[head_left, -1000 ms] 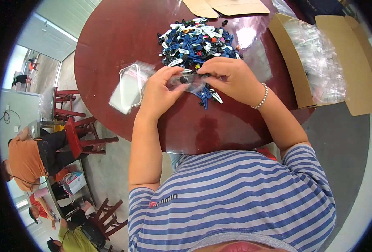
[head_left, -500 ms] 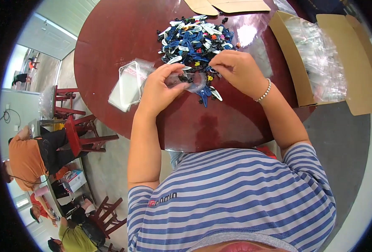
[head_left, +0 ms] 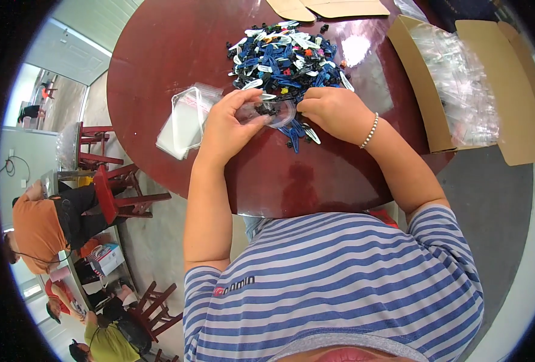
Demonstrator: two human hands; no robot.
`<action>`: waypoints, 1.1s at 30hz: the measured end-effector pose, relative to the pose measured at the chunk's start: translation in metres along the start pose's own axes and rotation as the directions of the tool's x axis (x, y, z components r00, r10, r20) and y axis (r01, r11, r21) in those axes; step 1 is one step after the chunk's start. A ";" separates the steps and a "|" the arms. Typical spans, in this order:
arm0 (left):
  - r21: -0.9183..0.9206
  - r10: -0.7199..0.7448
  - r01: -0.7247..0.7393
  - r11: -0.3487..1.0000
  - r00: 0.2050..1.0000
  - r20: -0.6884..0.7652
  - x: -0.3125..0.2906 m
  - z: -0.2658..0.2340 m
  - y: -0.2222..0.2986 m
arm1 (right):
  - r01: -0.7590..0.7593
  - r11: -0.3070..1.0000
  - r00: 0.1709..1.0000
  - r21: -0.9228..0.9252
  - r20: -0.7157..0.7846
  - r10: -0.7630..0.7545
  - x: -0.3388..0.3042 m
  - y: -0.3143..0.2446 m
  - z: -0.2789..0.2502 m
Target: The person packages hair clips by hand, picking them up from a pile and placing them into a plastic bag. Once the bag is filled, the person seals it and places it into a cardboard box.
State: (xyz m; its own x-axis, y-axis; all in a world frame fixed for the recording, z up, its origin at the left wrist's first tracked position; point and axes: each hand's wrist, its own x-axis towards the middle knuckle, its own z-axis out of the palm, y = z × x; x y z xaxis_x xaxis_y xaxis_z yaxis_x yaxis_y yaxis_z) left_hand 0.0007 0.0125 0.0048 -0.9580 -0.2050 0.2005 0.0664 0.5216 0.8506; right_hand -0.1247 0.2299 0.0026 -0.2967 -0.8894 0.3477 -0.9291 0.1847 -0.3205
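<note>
A heap of hair clips [head_left: 273,57], mostly blue, white and black with a few small coloured ones, covers the far middle of the round table. My left hand [head_left: 228,125] is curled round a clear plastic container [head_left: 286,113] with small black clips [head_left: 266,110] inside. At the container's right edge, my right hand [head_left: 338,114] has its fingers pinched together; what they hold, if anything, is hidden. A few blue clips [head_left: 294,136] and a white snap clip [head_left: 311,135] lie just in front of the container, towards me.
Clear plastic bags [head_left: 186,123] lie on the dark red table [head_left: 152,78] to the left. An open cardboard box [head_left: 424,114] of clear packaging stands at the right. Cardboard flaps [head_left: 340,8] lie at the far edge. Wooden stools [head_left: 125,196] and other people are off to the left.
My right hand has moved slightly left and down, to the container's right edge. A white clip now shows at the heap's right side. My left hand stays in place with the container.
</note>
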 end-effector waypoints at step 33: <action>-0.614 -0.319 0.217 0.759 0.946 -0.061 0.005 -0.012 -0.005 | -0.090 0.996 0.971 -0.022 0.220 0.092 0.002 -0.039 -0.005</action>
State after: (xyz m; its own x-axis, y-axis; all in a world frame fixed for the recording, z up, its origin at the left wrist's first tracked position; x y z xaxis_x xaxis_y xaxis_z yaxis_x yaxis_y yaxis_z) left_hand -0.0014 -0.0010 0.0073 -0.9102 -0.4108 -0.0526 0.0138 -0.1569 0.9875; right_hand -0.0907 0.2228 0.0206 -0.3253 -0.9387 0.1141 -0.9033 0.2728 -0.3311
